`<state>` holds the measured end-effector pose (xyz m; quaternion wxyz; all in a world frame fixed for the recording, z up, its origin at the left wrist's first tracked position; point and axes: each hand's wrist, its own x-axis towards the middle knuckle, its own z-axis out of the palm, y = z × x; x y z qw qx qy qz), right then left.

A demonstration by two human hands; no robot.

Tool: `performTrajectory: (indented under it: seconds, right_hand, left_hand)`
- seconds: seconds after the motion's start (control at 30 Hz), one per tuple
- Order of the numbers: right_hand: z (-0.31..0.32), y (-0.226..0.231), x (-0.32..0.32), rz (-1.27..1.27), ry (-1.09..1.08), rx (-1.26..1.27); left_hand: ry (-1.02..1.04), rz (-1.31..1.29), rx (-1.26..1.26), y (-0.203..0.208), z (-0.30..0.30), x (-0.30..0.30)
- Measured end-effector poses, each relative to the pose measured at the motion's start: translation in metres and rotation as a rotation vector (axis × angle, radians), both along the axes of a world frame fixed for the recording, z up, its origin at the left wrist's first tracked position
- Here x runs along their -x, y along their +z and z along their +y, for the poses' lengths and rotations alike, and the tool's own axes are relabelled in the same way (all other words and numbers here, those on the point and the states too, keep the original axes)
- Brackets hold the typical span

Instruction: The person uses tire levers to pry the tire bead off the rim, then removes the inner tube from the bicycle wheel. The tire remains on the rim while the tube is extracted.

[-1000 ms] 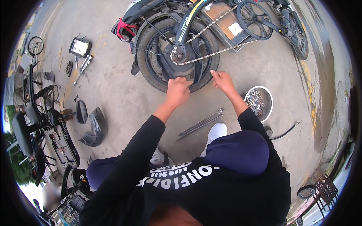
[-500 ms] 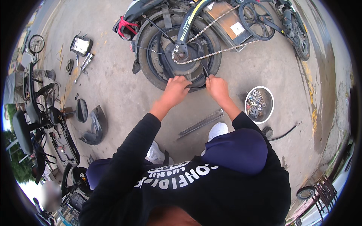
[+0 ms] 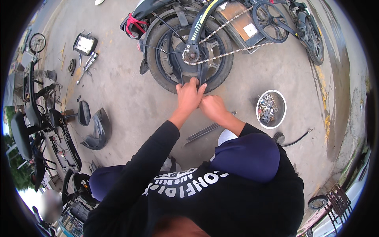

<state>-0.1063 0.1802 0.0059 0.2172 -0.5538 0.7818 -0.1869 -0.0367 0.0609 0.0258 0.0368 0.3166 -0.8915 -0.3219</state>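
Note:
A black rubber strip is looped over the hub area of the rear wheel, and its lengths come down to my hands at the tyre's near edge. My left hand is closed on the strip, its fingers against the lower rim and tyre. Just to its right, my right hand is a fist beside the left thumb; what it grips is hidden. The chain runs from the rear sprocket to the black chainring wheel of the bike.
A white-rimmed bowl of metal parts stands to the right, near a black hose. Metal bars lie before my feet. Left are tools, a light unit, a black fender piece and another bike.
My hands have come together: the right moved left and nearer me, the left moved slightly right. The right-hand length of strip has shifted left, toward the wheel's middle.

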Motion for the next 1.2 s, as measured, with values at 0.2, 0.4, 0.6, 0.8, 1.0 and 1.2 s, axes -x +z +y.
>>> performTrajectory:
  seconds: [0.2, 0.4, 0.6, 0.8, 1.0, 1.2]
  right_hand:
    - [0.019, 0.007, 0.033, -0.819, -0.377, 0.043]
    - [0.025, -0.037, 0.135, -0.837, -0.862, 0.086]
    - [0.013, -0.050, 0.176, -1.220, -0.628, 0.194]
    - [0.012, -0.053, 0.172, -1.155, -0.533, 0.106]
    - [0.023, -0.065, 0.083, -1.311, -0.728, 0.168]
    - [0.024, -0.054, -0.005, -1.576, -0.727, 0.035]
  left_hand:
    - [-0.064, 0.020, 0.204, -0.004, 0.000, 0.019]
    - [-0.287, 0.025, 0.123, 0.009, 0.020, 0.041]
    - [-0.719, -0.330, 0.113, 0.009, 0.003, -0.003]
    - [-0.739, -0.355, 0.069, 0.014, -0.011, -0.029]
    - [-0.763, -0.373, 0.268, 0.031, -0.091, -0.048]
    - [0.024, 0.041, 0.594, 0.021, -0.136, -0.078]
